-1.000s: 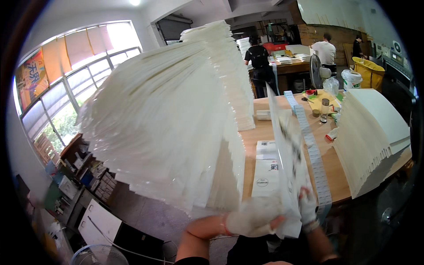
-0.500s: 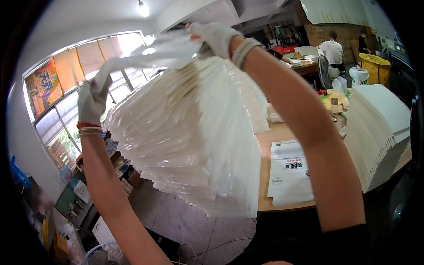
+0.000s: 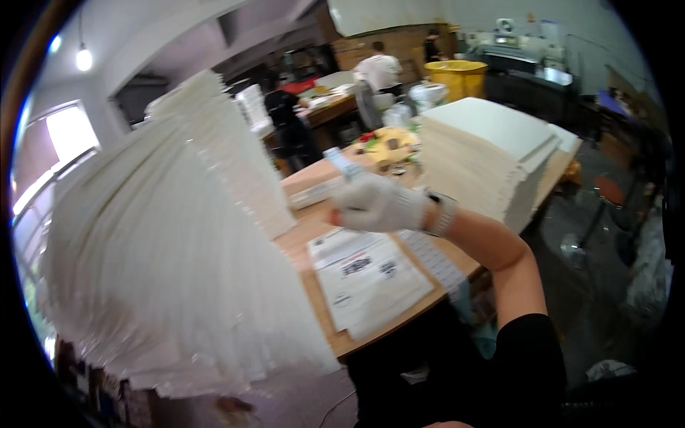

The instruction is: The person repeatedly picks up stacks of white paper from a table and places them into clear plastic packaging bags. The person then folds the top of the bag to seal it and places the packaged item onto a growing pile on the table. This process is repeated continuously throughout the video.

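Observation:
My right hand (image 3: 378,203), in a white glove, is over the table with its fingers curled into a fist. A pale strip (image 3: 342,162) sticks out beyond its far side; whether the fingers hold it I cannot tell. Below my right forearm lies a strip with printed marks (image 3: 434,262), beside a flat white printed bag (image 3: 367,282). My left hand is not in view. On the left stands a tall fanned stack of white sheets (image 3: 178,250) with shiny clear plastic on its edges.
A thick stack of cream boards (image 3: 478,160) stands on the right part of the wooden table (image 3: 314,282). Yellow scraps (image 3: 389,146) and small items lie behind. Farther back are a white bucket (image 3: 428,96), a yellow bin (image 3: 457,78) and several people. A stool (image 3: 608,191) stands at right.
The view has swung right. My right hand has come down from the top of the stack to over the table. My left hand and the clear plastic sheet between both hands have left the view.

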`<state>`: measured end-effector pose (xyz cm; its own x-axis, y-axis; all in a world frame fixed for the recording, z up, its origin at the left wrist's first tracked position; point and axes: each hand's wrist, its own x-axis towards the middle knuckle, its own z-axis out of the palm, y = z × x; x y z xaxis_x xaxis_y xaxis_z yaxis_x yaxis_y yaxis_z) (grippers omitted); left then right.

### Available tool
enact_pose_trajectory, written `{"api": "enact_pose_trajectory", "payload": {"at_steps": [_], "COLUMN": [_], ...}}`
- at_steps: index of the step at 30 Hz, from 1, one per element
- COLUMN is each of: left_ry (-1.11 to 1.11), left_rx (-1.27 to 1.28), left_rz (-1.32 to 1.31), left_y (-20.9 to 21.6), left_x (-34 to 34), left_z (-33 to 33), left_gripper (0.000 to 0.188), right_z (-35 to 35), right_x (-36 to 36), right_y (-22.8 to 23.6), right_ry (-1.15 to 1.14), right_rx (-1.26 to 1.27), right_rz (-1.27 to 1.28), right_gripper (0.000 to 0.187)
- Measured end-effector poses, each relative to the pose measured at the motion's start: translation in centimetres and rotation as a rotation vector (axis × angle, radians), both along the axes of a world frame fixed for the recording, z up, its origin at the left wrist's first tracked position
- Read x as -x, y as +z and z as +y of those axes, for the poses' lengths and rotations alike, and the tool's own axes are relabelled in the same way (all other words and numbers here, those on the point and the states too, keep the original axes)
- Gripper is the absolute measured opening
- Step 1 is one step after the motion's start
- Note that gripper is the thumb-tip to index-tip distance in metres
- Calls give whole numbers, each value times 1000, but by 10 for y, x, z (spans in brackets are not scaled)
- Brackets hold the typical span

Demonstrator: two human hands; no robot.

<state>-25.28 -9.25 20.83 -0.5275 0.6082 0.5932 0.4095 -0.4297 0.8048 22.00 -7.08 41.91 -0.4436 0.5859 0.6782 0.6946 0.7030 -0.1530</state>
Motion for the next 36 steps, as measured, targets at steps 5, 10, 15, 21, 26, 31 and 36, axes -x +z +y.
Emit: {"api": "enact_pose_trajectory", "payload": {"at_steps": [5, 10, 15, 21, 26, 31, 36], "left_ry": [-645, -1014, -1351, -1888, -2159, -1929, -1744], "left_rx": [747, 896, 663, 381, 1195, 1263, 742], "left_rz": [231, 340, 210, 455, -736, -507, 362], "left_y": [-169, -194, -93, 64, 129, 126, 64], "left_x": [-100, -166, -278, -446, -488, -441, -382], "left_z": [-35, -32, -15, -30, -34, -41, -26], "left_gripper": [30, 27, 17, 40, 56, 45, 56], "right_z": [-115, -176, -164, -172, -204, -267, -259], "right_x": [-179, -270, -294, -251, -113, -148, -141], "right_y": [-25, -39, -40, -5, -10, -23, -169], "right_ry": [-772, -1066, -1049, -1126, -617, -1028, -438], "right_rx": [28, -15, 28, -212, -148, 339, 457], "right_rz": [-166, -174, -128, -373, -471, 471, 1239], "right_gripper": [15, 26, 24, 15, 19, 12, 19]}}
